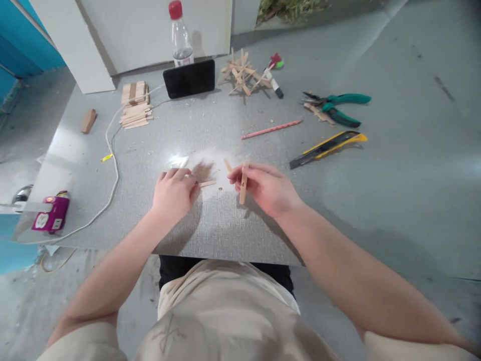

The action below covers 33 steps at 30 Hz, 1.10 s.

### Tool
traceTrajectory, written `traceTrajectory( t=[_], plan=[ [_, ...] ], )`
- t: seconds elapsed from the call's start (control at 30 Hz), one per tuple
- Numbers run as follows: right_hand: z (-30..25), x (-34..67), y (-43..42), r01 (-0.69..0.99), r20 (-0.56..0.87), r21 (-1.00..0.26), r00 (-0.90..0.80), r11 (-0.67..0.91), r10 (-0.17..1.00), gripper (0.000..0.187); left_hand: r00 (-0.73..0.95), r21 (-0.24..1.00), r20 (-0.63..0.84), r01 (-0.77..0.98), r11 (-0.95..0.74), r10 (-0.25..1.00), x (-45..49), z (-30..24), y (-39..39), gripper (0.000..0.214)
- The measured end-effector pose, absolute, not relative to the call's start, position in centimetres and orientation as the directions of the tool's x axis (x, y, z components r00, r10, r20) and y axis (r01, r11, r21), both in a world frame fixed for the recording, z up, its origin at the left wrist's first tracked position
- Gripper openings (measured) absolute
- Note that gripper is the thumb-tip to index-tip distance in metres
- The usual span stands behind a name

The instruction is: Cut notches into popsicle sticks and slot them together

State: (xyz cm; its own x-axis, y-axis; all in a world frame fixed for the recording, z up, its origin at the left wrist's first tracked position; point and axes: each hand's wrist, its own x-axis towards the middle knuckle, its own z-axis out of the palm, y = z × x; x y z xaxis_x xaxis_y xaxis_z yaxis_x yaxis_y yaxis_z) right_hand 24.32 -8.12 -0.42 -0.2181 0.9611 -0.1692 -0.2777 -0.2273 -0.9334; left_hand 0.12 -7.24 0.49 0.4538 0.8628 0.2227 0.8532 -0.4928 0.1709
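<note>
My right hand (270,188) pinches a wooden craft stick (243,188) between thumb and fingers. The stick stands nearly upright in view and has a small dark notch or hole near its middle. Behind those fingers the end of another wooden piece (227,165) sticks out; how it is held is hidden. My left hand (175,191) is low over the table with its fingers curled. A second craft stick (206,184) juts from beside its thumb, and its other end is hidden by the hand. Brownish dust (203,171) lies between the two hands.
Stacked craft sticks (135,115) lie at back left, by a white cable (114,170). A phone (190,79) leans before a bottle (182,42). A stick structure (244,72), pencil (271,130), pliers (340,108) and yellow utility knife (328,149) lie beyond my right hand.
</note>
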Motion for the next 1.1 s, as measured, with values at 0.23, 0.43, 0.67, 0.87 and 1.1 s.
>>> traceTrajectory(
  t=[0.23, 0.43, 0.67, 0.87, 1.1],
  plan=[
    [-0.1, 24.0, -8.1, -0.268, -0.211, -0.923, -0.251, -0.277, 0.945, 0.027, 0.496, 0.724, 0.097, 0.56, -0.404, 0.863, 4.0, 2.7, -9.2, 0.015],
    [-0.1, 24.1, -8.3, -0.262, -0.205, -0.926, -0.258, -0.272, 0.944, 0.036, 0.397, 0.869, 0.054, 0.433, -0.239, 0.916, 6.0, 2.1, -9.7, 0.011],
    [-0.5, 24.1, -8.3, -0.199, -0.099, -0.967, -0.284, -0.16, 0.954, 0.04, 0.348, 0.865, 0.145, 0.409, -0.289, 0.926, 5.9, 1.5, -9.9, 0.005],
    [-0.5, 24.2, -8.1, -0.206, -0.071, -0.97, -0.283, -0.133, 0.957, 0.036, 0.347, 0.907, 0.133, 0.335, -0.256, 0.928, 5.5, 1.3, -10.0, 0.007],
    [-0.6, 24.4, -8.0, -0.261, -0.052, -0.959, -0.229, -0.112, 0.972, 0.017, 0.301, 0.943, 0.033, 0.306, -0.13, 0.953, 4.8, 0.9, -9.3, 0.01]
  ],
)
